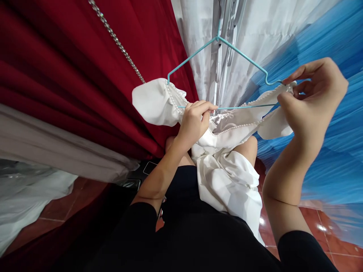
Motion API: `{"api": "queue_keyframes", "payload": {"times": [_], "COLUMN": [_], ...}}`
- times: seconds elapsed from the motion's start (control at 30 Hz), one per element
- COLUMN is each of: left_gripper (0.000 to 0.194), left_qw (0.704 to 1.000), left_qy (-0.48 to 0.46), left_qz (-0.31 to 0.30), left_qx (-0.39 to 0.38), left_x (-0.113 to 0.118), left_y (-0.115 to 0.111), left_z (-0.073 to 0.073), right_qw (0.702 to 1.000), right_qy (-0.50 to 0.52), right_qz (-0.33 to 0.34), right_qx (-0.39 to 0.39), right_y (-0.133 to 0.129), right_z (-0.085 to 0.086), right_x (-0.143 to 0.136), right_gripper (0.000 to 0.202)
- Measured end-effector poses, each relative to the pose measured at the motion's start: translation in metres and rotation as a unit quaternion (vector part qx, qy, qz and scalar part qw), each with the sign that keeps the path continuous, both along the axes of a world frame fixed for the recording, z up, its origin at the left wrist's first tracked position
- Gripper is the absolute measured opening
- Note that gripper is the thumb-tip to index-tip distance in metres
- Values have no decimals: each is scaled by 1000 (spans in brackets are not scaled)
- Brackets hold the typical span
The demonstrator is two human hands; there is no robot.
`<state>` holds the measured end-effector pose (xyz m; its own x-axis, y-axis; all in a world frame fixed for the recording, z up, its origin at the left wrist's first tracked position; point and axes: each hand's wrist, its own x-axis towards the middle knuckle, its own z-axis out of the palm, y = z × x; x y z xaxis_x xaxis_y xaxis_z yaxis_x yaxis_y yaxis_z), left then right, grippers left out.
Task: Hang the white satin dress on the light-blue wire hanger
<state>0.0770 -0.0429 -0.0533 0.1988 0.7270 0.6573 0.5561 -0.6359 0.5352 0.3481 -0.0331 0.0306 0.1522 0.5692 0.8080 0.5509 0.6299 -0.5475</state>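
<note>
A white dress [227,139] with pearl-beaded edges lies over my lap, its top raised toward a light-blue clothes hanger [241,53]. The hanger's left shoulder goes into the dress's left sleeve [154,102]. My left hand [195,121] is closed around the hanger's lower bar, close against the beaded neckline. At the hanger's right end, my right hand [309,90] pinches the beaded shoulder of the dress between thumb and fingers. The dress's skirt [227,181] hangs in folds between my knees.
Red fabric [136,45] with a beaded strand [119,43] hangs at left. Blue tulle [331,139] hangs close at right, behind my right hand. Ahead stand metal rails [224,53] and white cloth [195,41]. A phone-like dark object [149,167] lies beside my left thigh.
</note>
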Motion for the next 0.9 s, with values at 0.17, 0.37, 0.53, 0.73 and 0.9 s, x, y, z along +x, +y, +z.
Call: {"api": "queue_keyframes", "payload": {"times": [0.17, 0.37, 0.53, 0.73, 0.9], "left_gripper": [29, 30, 31, 27, 27], "left_qw": [1000, 999, 999, 997, 959], "left_qy": [0, 23, 33, 10, -79], "left_qz": [-21, 21, 32, 32, 229], "left_qx": [6, 14, 23, 68, 150], "left_x": [-1, 0, 2, 3, -25], "left_y": [0, -6, -5, -9, -13], "left_z": [0, -2, -4, -14, -11], "right_qw": [995, 971, 982, 972, 978], "right_qy": [17, 60, -85, -226, -196], "right_qz": [40, 176, 170, 46, 63], "right_qx": [87, 152, 14, -45, -29], "right_y": [25, 20, -6, -9, -17], "right_z": [3, 3, -43, -104, -98], "right_x": [-22, -49, -74, -99, -108], "right_gripper": [40, 18, 17, 37, 32]}}
